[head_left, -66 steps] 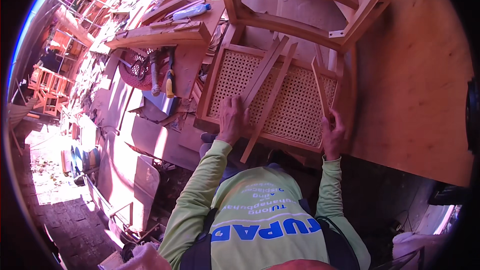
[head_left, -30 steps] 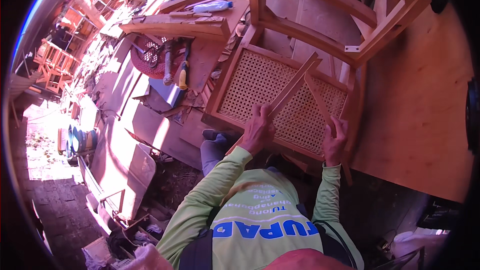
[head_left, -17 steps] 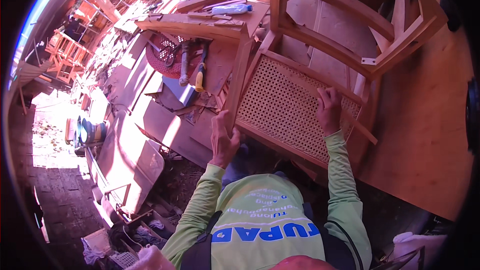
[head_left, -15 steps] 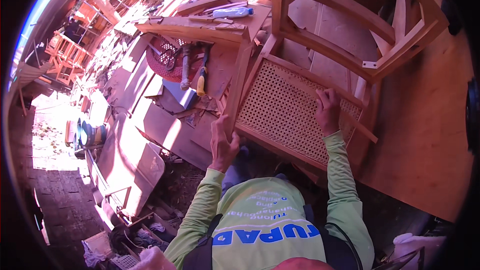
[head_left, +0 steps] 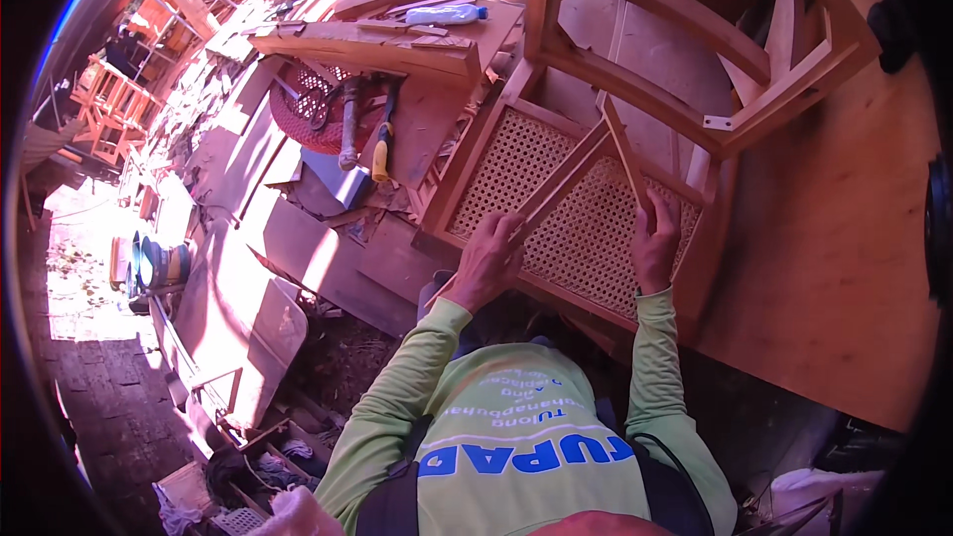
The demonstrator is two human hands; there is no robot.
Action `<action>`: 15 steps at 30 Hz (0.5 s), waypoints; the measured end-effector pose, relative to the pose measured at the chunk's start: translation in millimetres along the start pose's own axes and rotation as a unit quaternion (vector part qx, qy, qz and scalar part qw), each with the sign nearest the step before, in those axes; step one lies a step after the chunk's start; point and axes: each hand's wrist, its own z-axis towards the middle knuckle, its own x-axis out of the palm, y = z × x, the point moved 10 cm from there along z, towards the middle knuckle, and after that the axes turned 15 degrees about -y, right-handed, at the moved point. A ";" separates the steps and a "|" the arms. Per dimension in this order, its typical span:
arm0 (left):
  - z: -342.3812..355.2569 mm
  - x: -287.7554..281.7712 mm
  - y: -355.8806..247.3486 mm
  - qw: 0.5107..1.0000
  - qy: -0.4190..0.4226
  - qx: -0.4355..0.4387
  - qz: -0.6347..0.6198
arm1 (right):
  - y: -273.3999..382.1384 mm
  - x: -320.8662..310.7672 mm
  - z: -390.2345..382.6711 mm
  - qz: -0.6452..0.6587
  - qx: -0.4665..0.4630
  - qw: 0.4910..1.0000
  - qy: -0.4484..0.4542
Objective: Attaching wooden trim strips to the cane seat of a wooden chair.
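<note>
My left hand is closed around the lower end of a thin wooden strip that slants up to the right. A second narrow wooden strip rises from my right hand, its near end held in my fingers. The far ends of both strips come together above the seat, forming an upside-down V; whether they touch I cannot tell. Beneath them lies a woven cane seat panel set in a wooden frame. A wooden chair frame with curved rails stands behind it, a small metal plate on one rail.
Left of the seat, a hammer and a yellow-handled tool lie by a red woven-looking round piece. Beyond are a plastic bottle and wood offcuts. A large wooden board spans the right.
My left hand has swung its strip rightward over the cane seat. My right hand has turned its strip from lying across the seat to pointing away, so the far ends now meet or nearly meet.
</note>
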 end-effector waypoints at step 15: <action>-0.5 20.6 -171.3 0.977 0.018 0.100 -0.185 | 19.8 -66.6 70.5 0.563 0.297 0.766 -0.093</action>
